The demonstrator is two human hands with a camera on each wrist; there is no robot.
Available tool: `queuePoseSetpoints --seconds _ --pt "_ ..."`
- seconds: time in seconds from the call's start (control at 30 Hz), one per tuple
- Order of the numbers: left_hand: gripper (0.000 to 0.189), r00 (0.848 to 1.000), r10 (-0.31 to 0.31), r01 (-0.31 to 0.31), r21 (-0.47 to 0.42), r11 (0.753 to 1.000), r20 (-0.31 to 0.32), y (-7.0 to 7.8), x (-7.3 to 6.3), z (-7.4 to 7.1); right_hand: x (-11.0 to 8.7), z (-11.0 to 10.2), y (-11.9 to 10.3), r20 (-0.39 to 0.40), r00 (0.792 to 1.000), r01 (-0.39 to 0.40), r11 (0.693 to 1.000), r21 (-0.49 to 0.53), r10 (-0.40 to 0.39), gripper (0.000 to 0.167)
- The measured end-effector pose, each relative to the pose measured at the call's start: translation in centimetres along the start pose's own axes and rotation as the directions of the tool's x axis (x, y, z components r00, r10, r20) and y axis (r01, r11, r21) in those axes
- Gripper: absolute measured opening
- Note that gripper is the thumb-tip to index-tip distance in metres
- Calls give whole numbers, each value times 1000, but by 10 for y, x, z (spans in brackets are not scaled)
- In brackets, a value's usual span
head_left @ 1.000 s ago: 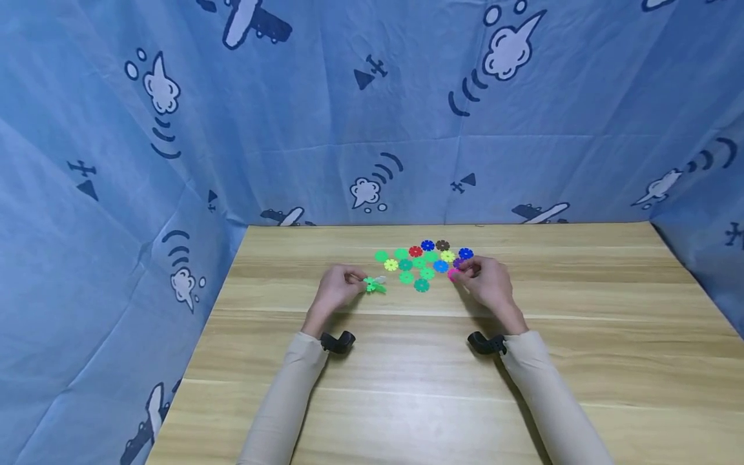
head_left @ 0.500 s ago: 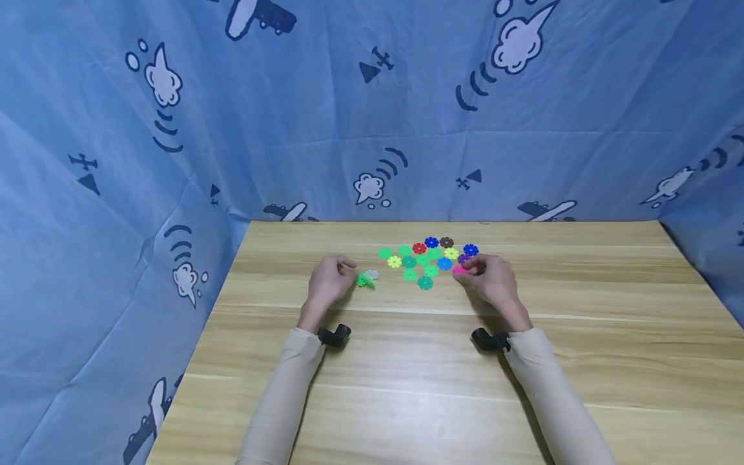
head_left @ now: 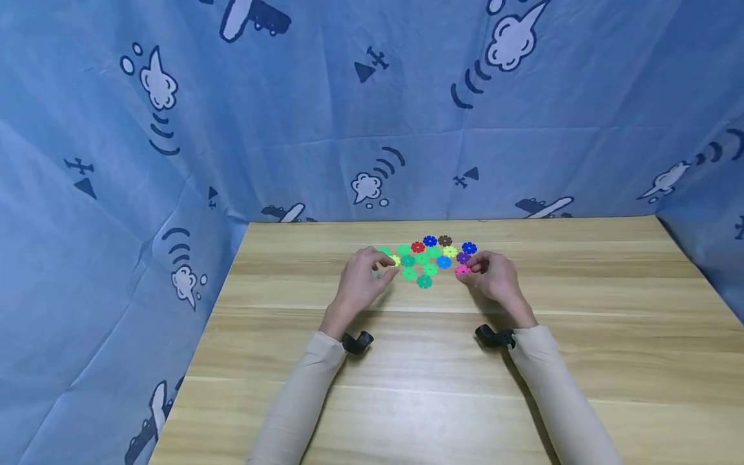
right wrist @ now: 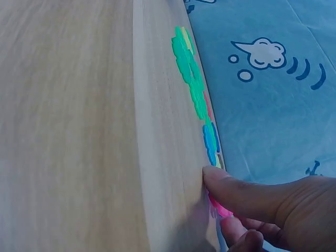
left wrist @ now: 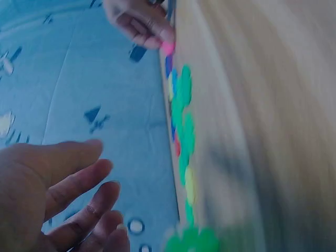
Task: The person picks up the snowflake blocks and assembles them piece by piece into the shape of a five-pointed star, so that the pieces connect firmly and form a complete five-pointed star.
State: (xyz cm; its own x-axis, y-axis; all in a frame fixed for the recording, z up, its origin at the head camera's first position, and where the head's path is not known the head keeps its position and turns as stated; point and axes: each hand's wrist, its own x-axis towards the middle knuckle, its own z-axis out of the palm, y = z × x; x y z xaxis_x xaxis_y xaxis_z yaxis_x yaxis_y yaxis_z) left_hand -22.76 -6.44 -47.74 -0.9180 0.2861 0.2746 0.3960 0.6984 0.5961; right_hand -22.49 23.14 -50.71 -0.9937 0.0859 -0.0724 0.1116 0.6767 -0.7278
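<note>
My left hand (head_left: 365, 278) hovers at the left end of a group of notched plastic snowflake discs, thumb and fingers apart and nothing between them. A yellow disc (head_left: 396, 260) shows just past its fingertips. In the left wrist view, a green disc (left wrist: 191, 240) lies near that hand. The joined green discs and the clear disc on the left are mostly hidden behind it. My right hand (head_left: 494, 279) pinches a pink snowflake disc (head_left: 462, 269) between thumb and fingers, low over the table at the group's right end. A purple disc (head_left: 463, 258) lies just beyond it.
Several green discs (head_left: 424, 281) lie flat in the middle, with a light blue disc (head_left: 444, 262) beside them. Red (head_left: 418, 247), dark blue (head_left: 430, 241) and brown discs (head_left: 445, 240) lie at the back. Behind the wooden table (head_left: 418, 374) hangs a blue patterned curtain (head_left: 314, 97).
My left hand let go of the joined green discs, drew back left, then moved right toward the yellow disc. My right hand stays at the pink disc, which has shifted slightly right.
</note>
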Motion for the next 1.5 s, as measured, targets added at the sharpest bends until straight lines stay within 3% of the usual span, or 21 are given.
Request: queuePoseSetpoints --seconds 0.17,0.3,0.43,0.63,1.03,1.23,1.5 --pt "25 997 37 -44 115 992 64 18 4 26 -1 -5 3 42 999 2 1000 1 -2 33" --pt "30 993 24 -46 190 981 118 27 10 41 -2 -8 4 56 998 17 1000 -6 -17 33" --pt "33 987 -13 -30 258 966 161 29 14 48 -3 -9 3 61 998 35 999 -6 -35 30" --pt "33 975 -33 -30 279 960 218 31 19 54 -3 -11 1 68 997 41 999 -24 -40 26" --pt "27 976 -68 12 260 966 207 37 21 57 -2 -13 2 65 996 56 998 3 -56 25" --pt "29 982 -72 31 226 974 175 35 17 54 -3 -16 -7 40 993 115 993 -13 -115 19" --pt "24 988 -78 51 197 979 132 32 15 50 -8 -19 -21 59 990 128 992 22 -129 24"
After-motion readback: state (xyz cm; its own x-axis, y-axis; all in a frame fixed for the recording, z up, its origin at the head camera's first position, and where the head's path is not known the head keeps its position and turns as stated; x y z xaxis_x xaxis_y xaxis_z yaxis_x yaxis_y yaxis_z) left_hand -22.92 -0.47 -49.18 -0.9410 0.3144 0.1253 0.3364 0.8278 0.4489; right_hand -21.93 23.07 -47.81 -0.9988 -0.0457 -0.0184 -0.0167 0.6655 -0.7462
